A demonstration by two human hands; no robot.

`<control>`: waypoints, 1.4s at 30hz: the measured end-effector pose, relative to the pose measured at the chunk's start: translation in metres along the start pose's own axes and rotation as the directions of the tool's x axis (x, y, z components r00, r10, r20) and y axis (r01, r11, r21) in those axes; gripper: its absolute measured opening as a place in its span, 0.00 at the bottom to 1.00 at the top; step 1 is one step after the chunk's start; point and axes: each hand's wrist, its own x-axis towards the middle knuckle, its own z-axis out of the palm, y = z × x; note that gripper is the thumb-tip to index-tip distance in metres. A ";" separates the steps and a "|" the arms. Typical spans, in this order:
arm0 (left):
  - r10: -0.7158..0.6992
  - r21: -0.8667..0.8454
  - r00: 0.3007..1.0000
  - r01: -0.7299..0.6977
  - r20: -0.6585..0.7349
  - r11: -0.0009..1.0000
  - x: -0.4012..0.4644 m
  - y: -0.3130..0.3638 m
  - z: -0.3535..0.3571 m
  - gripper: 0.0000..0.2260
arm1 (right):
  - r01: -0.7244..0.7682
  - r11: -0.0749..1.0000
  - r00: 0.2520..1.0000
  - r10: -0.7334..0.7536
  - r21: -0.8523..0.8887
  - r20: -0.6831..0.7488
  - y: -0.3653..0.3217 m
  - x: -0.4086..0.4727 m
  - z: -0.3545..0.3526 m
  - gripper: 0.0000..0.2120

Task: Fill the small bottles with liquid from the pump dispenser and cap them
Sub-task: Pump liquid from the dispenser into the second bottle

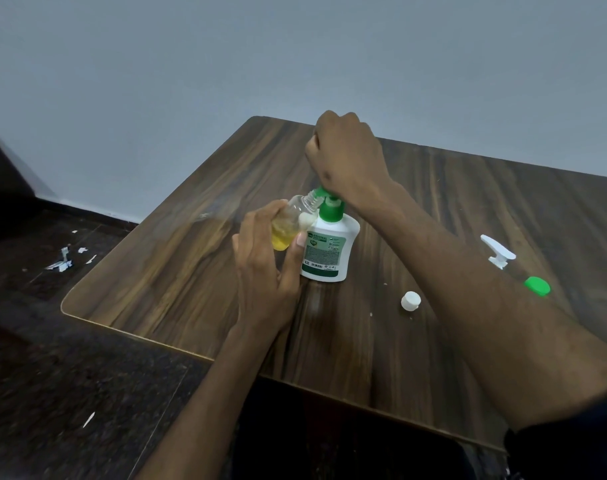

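now the left hand point(260, 268) grips the small bottle point(288, 225), fingers curled round it, tilted under the green nozzle of the pump dispenser point(328, 245) standing on the bench point(177, 271); the right hand point(347, 157), fisted, presses the pump. slow strokes with the mouth kept snug should avoid spills.

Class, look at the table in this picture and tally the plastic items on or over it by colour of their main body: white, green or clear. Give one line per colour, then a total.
White: 3, pump dispenser bottle, small round cap, spray nozzle
Green: 1, green cap
Clear: 1, small bottle with yellow liquid
Total: 5
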 end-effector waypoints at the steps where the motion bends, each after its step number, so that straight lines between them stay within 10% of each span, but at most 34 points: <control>1: 0.001 0.003 1.000 -0.001 0.000 1.000 0.000 0.000 0.000 0.15 | 0.005 1.000 1.000 -0.005 -0.004 -0.016 0.000 0.000 -0.001 0.06; 42: -0.006 -0.001 1.000 0.006 0.026 1.000 -0.001 -0.002 0.001 0.15 | -0.026 1.000 1.000 0.026 -0.009 0.006 -0.001 -0.002 0.001 0.05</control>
